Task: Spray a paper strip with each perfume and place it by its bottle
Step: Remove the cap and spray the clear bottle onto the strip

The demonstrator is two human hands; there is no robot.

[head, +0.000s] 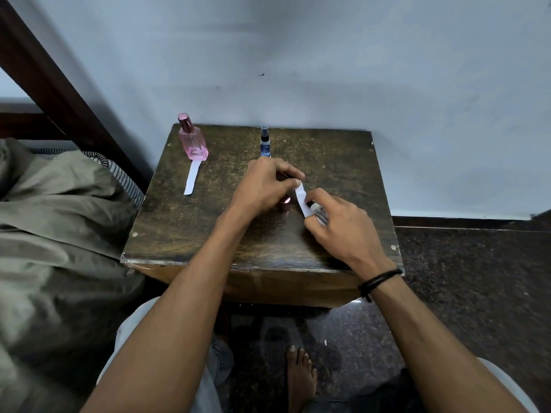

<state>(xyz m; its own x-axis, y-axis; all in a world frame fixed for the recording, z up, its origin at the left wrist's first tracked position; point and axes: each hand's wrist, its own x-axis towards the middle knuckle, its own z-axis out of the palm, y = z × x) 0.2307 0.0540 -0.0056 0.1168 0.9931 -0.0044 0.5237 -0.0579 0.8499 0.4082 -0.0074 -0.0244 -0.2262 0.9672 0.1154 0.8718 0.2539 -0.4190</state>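
Observation:
A pink perfume bottle (193,139) with a rose cap stands at the back left of the wooden table (208,234), and a white paper strip (192,177) lies just in front of it. A small blue spray bottle (265,141) stands at the back middle. My left hand (262,184) pinches the upper end of a second white strip (301,198) over the table's middle. My right hand (340,222) grips a small clear spray bottle (320,214), its nozzle right against that strip. A loose rose-coloured cap (284,204) stands under my left hand.
A pale wall rises right behind the table. A bed with olive bedding (53,222) and a dark wooden post (59,84) flank the left side. Dark speckled floor (477,278) lies to the right, and my bare foot (301,374) rests under the table's front edge.

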